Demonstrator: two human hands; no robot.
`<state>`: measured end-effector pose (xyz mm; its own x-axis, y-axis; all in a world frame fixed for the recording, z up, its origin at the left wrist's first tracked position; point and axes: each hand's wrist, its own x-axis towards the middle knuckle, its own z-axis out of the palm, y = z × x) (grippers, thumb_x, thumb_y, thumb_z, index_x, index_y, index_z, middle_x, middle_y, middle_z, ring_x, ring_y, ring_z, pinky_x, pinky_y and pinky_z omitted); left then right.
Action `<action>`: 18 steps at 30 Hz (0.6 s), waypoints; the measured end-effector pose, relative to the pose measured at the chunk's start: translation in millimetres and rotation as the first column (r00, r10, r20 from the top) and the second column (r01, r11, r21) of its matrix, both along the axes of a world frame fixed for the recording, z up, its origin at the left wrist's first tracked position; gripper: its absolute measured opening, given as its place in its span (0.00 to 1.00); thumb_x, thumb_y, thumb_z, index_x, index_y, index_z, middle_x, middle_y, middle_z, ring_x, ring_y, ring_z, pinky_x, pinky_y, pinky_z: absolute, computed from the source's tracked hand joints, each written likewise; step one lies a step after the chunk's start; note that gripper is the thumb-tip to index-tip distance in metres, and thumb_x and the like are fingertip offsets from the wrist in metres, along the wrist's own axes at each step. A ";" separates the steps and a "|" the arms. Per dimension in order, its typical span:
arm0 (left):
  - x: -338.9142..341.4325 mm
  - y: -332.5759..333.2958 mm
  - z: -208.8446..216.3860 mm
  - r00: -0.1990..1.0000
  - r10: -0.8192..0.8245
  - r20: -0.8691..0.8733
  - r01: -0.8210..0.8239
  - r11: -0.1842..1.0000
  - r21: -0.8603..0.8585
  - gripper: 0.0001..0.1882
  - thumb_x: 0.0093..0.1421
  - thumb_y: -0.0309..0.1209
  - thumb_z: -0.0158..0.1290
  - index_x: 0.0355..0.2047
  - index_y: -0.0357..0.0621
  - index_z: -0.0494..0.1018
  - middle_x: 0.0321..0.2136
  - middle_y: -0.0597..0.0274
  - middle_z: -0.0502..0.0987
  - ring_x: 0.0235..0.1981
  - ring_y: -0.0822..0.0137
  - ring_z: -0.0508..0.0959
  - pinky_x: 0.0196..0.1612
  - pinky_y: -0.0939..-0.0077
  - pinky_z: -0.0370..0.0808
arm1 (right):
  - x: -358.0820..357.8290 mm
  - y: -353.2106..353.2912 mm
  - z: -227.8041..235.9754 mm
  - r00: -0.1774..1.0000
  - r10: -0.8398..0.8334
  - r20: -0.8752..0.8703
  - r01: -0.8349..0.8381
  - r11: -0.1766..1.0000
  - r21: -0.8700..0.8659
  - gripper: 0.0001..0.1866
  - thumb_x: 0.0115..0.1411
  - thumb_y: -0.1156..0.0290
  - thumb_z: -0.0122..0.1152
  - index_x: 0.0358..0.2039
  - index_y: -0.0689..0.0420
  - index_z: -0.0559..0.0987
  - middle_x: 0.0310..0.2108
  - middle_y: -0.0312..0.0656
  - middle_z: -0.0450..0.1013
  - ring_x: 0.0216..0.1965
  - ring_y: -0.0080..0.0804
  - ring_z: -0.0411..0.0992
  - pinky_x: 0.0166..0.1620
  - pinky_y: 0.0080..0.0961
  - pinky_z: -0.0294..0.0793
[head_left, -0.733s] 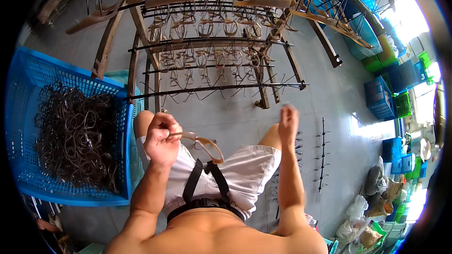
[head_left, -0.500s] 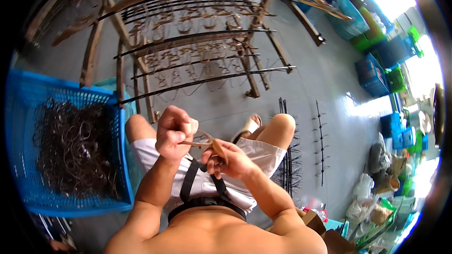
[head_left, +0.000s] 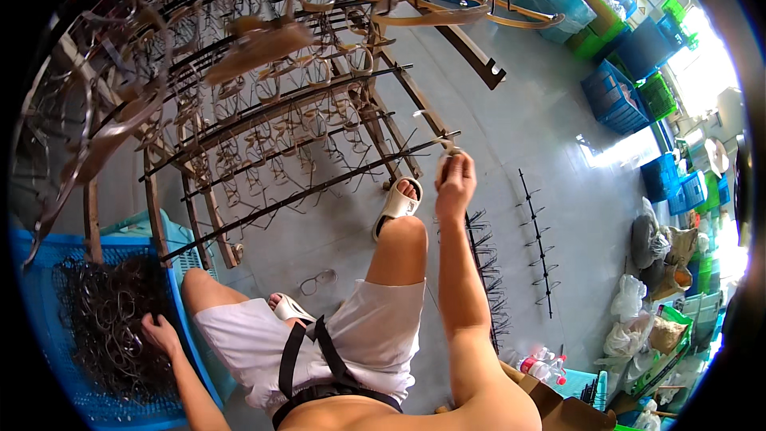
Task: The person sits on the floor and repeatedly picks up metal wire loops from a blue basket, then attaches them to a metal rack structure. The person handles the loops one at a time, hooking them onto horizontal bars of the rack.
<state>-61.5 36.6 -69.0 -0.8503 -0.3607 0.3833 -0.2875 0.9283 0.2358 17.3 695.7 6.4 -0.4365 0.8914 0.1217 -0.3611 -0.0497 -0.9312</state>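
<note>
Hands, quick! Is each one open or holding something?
Left hand: open, at the dark frames.
Right hand: closed on a small pale thing, unclear what.

Left head camera, one view: fisheye, close range, looking down from above and behind right hand point(head_left: 456, 183) and left hand point(head_left: 163, 335).

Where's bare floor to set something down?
Grey floor between the lone pronged rod and the blue crates at right looks bare. A narrower strip runs between that rod and the bunched rods. Crowded: the rack, hung with spectacle frames, and the blue basket, where the left hand is at the piled frames.
</note>
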 end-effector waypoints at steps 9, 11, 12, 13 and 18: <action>-11.0 -61.9 -61.2 0.847 0.000 0.532 -0.121 0.974 0.193 0.20 0.60 0.36 0.44 0.47 0.34 0.65 0.45 0.40 0.71 0.48 0.44 0.69 0.50 0.59 0.65 | -25.9 -15.2 -29.8 0.979 0.079 -0.188 -0.118 0.972 -0.203 0.10 0.66 0.69 0.44 0.42 0.59 0.70 0.17 0.30 0.58 0.13 0.15 0.53 0.15 0.14 0.52; -15.3 -72.7 -62.2 0.827 -0.024 0.561 -0.098 0.978 0.187 0.19 0.60 0.36 0.44 0.45 0.33 0.66 0.42 0.40 0.72 0.46 0.43 0.70 0.48 0.58 0.65 | -30.8 -21.2 -25.6 0.989 0.075 -0.130 -0.098 0.979 -0.178 0.10 0.65 0.69 0.43 0.42 0.60 0.71 0.16 0.29 0.58 0.13 0.14 0.53 0.15 0.14 0.52; -18.4 -69.9 -60.5 0.815 -0.043 0.577 -0.083 0.978 0.189 0.18 0.60 0.37 0.44 0.44 0.33 0.66 0.41 0.40 0.73 0.45 0.43 0.71 0.47 0.58 0.66 | -31.4 -19.5 -25.9 0.988 0.046 -0.147 -0.076 0.975 -0.208 0.10 0.65 0.69 0.44 0.41 0.60 0.71 0.16 0.29 0.58 0.13 0.14 0.53 0.15 0.14 0.52; -19.9 -68.4 -57.6 0.833 -0.044 0.552 -0.072 0.980 0.187 0.18 0.60 0.37 0.44 0.42 0.33 0.66 0.40 0.40 0.73 0.43 0.44 0.71 0.46 0.58 0.66 | -32.3 -17.5 -26.4 0.986 0.016 -0.164 -0.056 0.969 -0.239 0.11 0.65 0.69 0.44 0.41 0.61 0.71 0.16 0.29 0.58 0.13 0.14 0.53 0.15 0.14 0.52; -12.0 -42.6 -45.2 0.960 -0.022 0.278 -0.028 0.984 0.174 0.17 0.61 0.39 0.46 0.38 0.33 0.66 0.36 0.42 0.74 0.38 0.45 0.73 0.41 0.59 0.67 | -31.7 -12.6 -29.8 0.956 0.038 -0.291 -0.135 0.936 -0.325 0.10 0.65 0.69 0.44 0.40 0.61 0.72 0.13 0.27 0.54 0.12 0.14 0.50 0.14 0.15 0.47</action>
